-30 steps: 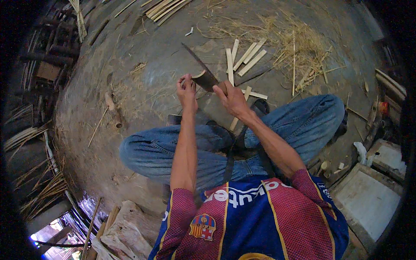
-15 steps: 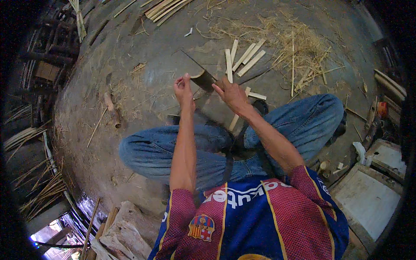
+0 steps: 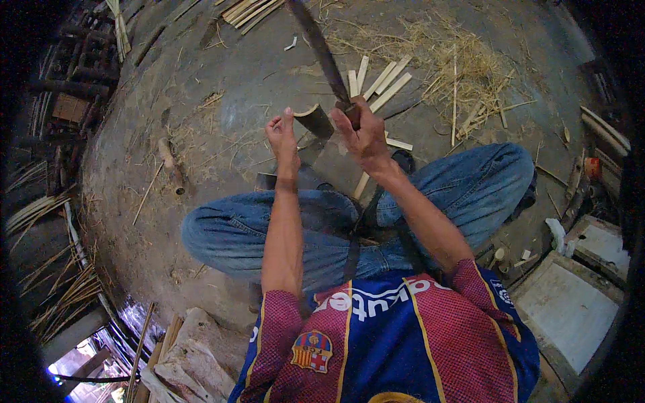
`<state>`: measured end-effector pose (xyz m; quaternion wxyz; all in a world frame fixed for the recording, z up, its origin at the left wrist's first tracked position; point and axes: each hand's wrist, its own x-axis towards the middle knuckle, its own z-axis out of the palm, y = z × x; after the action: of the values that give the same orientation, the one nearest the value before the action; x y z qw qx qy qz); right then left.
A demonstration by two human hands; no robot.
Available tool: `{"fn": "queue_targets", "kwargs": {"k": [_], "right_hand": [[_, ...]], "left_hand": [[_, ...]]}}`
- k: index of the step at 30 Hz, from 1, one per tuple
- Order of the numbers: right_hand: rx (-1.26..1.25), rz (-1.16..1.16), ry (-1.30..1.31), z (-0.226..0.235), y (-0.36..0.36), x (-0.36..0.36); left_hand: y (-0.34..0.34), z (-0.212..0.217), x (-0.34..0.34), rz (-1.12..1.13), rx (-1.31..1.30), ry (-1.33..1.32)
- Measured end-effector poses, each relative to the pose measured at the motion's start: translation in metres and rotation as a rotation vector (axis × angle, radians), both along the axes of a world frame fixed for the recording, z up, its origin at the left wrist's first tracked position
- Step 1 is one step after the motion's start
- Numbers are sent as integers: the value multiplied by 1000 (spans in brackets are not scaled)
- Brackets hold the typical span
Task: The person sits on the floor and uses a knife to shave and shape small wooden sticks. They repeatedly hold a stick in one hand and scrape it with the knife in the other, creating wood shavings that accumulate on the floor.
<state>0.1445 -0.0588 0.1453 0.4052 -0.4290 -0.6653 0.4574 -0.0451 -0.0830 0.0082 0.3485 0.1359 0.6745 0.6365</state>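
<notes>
My right hand [image 3: 368, 134] is closed around the handle of a machete [image 3: 322, 54], whose long dark blade points up and away from me. Just left of it a curved piece of split bamboo [image 3: 316, 123] stands on end, its pale cut rim uppermost. Beside that rim is my left hand [image 3: 283, 138], thumb raised and fingers loosely curled, with nothing visible in it; whether the thumb touches the bamboo is hard to tell. Several pale flat bamboo strips [image 3: 390, 92] lie on the floor beyond my right hand.
My bent legs in jeans [image 3: 463, 188] frame the work area. A heap of shavings [image 3: 463, 74] lies at the far right, and a bundle of strips [image 3: 252, 12] at the far edge. A bamboo tube [image 3: 171, 168] rests at left. Framed boards [image 3: 564, 309] are at near right.
The right hand has lifted the machete off the bamboo's rim, and its blade has swung up. My left hand has shifted slightly left; the bamboo piece still stands in place.
</notes>
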Motion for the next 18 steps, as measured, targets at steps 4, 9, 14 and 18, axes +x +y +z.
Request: {"fn": "queue_targets", "kwargs": {"k": [4, 9, 14, 18], "right_hand": [[177, 61, -588, -97, 16, 9], [-371, 421, -386, -102, 34, 14], [-270, 373, -725, -148, 63, 22], [119, 152, -823, -137, 68, 13]], "left_hand": [[9, 2, 4, -24, -50, 89], [1, -4, -6, 20, -122, 142], [15, 2, 2, -55, -38, 120], [12, 5, 0, -1, -8, 96]]}}
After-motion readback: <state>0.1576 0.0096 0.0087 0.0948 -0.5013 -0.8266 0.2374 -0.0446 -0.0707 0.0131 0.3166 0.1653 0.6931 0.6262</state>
